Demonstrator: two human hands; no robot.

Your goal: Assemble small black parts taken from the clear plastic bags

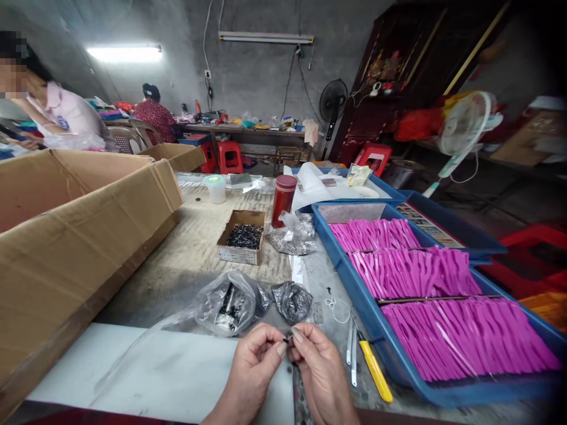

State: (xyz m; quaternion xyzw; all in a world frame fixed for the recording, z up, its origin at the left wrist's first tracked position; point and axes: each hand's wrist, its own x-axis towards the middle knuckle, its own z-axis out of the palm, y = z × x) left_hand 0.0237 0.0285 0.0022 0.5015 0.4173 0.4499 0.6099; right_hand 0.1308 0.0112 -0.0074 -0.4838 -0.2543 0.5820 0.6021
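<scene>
My left hand (258,364) and my right hand (315,361) meet low in the middle of the view. Each is closed in a pinch. Between the fingertips shows a small black part (287,339), too tiny to make out exactly; both hands touch it. Just beyond them lies an open clear plastic bag (230,307) with small black and white pieces inside. Beside it sits a crumpled dark plastic bag (293,301). Right of my right hand are a yellow-handled tool (374,369) and thin metal strips (353,354).
A blue tray (349,283) holds rows of magenta pieces (411,271) at right. A large cardboard box (88,248) fills the left. Farther back stand a small carton (239,254) of black parts, a red jar (283,200) and a lidded tub (216,190). Two people sit beyond.
</scene>
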